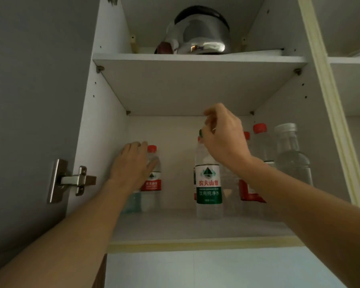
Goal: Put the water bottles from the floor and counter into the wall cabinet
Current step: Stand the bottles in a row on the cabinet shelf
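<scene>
Upright, green-labelled bottle (208, 183), clear-bodied

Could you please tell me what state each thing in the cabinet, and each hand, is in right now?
Green-label bottle: upright on the lower shelf, top held.
Red-label bottle: upright, capped, at back left.
Right hand: fingers curled at the green-label bottle's top.
Left hand: fingers straight, against the red-label bottle.
Glass bottle: upright, silver cap on.
Kettle: on the upper shelf.
Cabinet: open.

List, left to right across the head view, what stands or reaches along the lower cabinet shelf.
Left hand → red-label bottle → green-label bottle → right hand → red-capped bottle → clear bottle with silver cap.
</scene>
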The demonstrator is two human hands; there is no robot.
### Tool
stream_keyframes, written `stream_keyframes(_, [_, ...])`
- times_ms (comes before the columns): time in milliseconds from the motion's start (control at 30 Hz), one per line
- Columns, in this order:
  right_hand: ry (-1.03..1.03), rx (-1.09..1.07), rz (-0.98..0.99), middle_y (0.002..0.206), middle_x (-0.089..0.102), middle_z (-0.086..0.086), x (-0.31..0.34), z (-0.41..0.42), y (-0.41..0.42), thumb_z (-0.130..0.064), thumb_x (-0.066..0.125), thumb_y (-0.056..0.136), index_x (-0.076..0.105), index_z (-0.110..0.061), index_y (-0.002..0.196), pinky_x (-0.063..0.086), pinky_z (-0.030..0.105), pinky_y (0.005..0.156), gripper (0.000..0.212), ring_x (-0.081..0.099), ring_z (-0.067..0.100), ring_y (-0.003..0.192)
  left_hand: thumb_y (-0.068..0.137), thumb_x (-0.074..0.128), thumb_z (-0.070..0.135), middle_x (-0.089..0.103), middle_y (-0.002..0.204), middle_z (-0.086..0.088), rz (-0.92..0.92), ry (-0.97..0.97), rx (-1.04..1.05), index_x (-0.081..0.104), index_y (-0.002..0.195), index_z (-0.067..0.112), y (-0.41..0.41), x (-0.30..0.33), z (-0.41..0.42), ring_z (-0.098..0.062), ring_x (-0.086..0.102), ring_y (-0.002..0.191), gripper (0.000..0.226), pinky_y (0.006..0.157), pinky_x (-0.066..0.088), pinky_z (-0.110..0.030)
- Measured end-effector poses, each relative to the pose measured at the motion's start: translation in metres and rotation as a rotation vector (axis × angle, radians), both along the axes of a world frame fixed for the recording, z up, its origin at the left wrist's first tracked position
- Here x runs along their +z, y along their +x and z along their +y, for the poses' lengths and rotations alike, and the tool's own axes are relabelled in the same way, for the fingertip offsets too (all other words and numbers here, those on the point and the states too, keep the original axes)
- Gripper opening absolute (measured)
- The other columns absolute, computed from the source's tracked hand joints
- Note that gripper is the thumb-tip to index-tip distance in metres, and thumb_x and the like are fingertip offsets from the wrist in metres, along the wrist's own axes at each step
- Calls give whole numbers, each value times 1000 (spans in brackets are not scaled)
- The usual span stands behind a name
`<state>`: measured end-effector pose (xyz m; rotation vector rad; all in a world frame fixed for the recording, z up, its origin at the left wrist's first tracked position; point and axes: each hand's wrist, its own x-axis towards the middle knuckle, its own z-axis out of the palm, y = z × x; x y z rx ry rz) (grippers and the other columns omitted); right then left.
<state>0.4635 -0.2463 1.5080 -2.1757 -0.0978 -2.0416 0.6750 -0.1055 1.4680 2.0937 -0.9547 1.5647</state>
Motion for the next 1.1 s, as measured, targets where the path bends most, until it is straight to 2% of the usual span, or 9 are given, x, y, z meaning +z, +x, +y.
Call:
stream_keyframes(100, [197, 81, -88, 106, 58, -2, 6, -22, -2, -6, 56, 91, 56, -15, 119, 53, 40, 90, 30, 57, 16, 98, 101, 46, 50, 46, 144, -11, 188, -192, -421, 38, 148, 15, -30, 6, -21, -27, 44, 129, 59, 105, 43, -47])
stream_keyframes(233, [359, 190, -141, 116, 57, 0, 0, -40, 9, -8, 55, 94, 55, -16, 123, 54, 42, 92, 30, 57, 18, 106, 91, 47, 71, 51, 133, -3, 396, -125, -744, 36, 149, 24, -76, 5, -53, -14, 56, 109, 75, 93, 53, -40])
stream_keyframes(300, [412, 232, -188, 118, 57, 0, -5, -44, 15, -9, 54, 95, 55, -17, 123, 54, 36, 91, 29, 58, 16, 106, 81, 50, 78, 52, 135, -2, 507, -42, -837, 33, 150, 26, -89, 0, -64, -14, 59, 108, 88, 94, 55, -45])
stream_keyframes(400, [430, 245, -191, 122, 55, -2, -13, -49, 21, -11, 53, 96, 54, -20, 125, 51, 27, 87, 30, 56, 11, 106, 81, 71, 62, 52, 137, 1, 535, 5, -877, 28, 152, 27, -91, -6, -75, -17, 60, 113, 90, 96, 55, -42])
stream_keyframes(567, [368, 204, -41, 134, 51, 1, -18, -54, 22, -12, 48, 100, 50, -18, 136, 48, 39, 104, 37, 54, 17, 119, 80, 83, 39, 51, 108, 22, 582, 43, -896, 18, 155, 28, -84, -12, -78, 1, 58, 94, 100, 76, 49, -18])
stream_keyframes(733, [365, 148, 97, 151, 40, 5, -20, -60, 23, -18, 50, 103, 41, -19, 149, 42, 38, 111, 47, 46, 19, 134, 79, 85, 29, 51, 106, 21, 612, -27, -932, 20, 156, 26, -78, -7, -74, -6, 63, 98, 101, 88, 57, -32])
stream_keyframes(900, [340, 90, 178, 155, 34, 5, -21, -65, 27, -15, 56, 100, 34, -20, 154, 36, 25, 102, 58, 43, 18, 135, 78, 86, 28, 53, 116, 17, 587, -64, -871, 19, 157, 30, -62, -7, -63, -3, 60, 96, 103, 74, 52, -17])
stream_keyframes(1000, [347, 93, 188, 154, 36, 5, -20, -68, 28, -13, 60, 98, 33, -22, 154, 37, 26, 103, 63, 45, 19, 135, 79, 84, 28, 48, 137, 1, 566, -72, -764, 18, 157, 33, -51, -8, -55, -19, 56, 117, 102, 92, 55, -38])
stream_keyframes(1100, [379, 126, 181, 151, 42, 4, -19, -69, 26, -15, 65, 95, 33, -23, 154, 44, 38, 110, 68, 46, 20, 135, 80, 82, 28, 52, 126, -1, 550, -84, -677, 23, 153, 32, -42, -9, -51, -24, 59, 113, 94, 89, 55, -41])
